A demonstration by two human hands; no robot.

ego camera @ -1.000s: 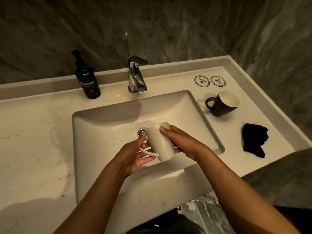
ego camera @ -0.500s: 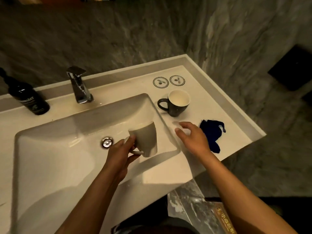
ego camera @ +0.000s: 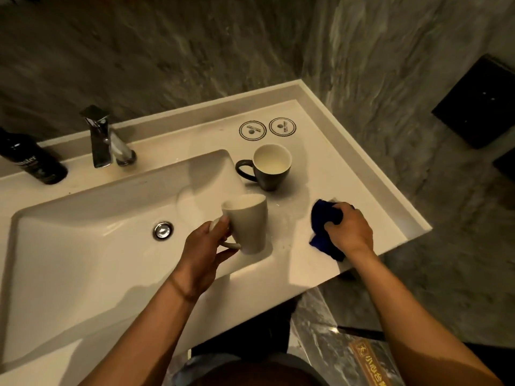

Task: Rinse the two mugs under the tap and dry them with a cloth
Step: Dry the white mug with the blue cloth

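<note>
My left hand point(ego camera: 204, 253) grips the white mug point(ego camera: 248, 221) by its handle and holds it upright over the right edge of the sink basin point(ego camera: 83, 260). My right hand point(ego camera: 348, 232) lies on the counter to the right with its fingers curled round the dark blue cloth point(ego camera: 324, 227). The black mug point(ego camera: 267, 168) with a white inside stands upright on the counter behind the white mug, handle pointing left. The chrome tap point(ego camera: 106, 140) stands at the back of the basin; no water runs from it.
A black pump bottle point(ego camera: 33, 162) stands at the far left behind the basin. Two round coasters point(ego camera: 267, 129) lie at the back right of the white counter point(ego camera: 348, 168). The counter's raised edge runs along the right; grey stone walls close behind.
My right hand let go of the white mug, moved right across the counter and took hold of the blue cloth. My left hand carried the mug to the basin's right edge.
</note>
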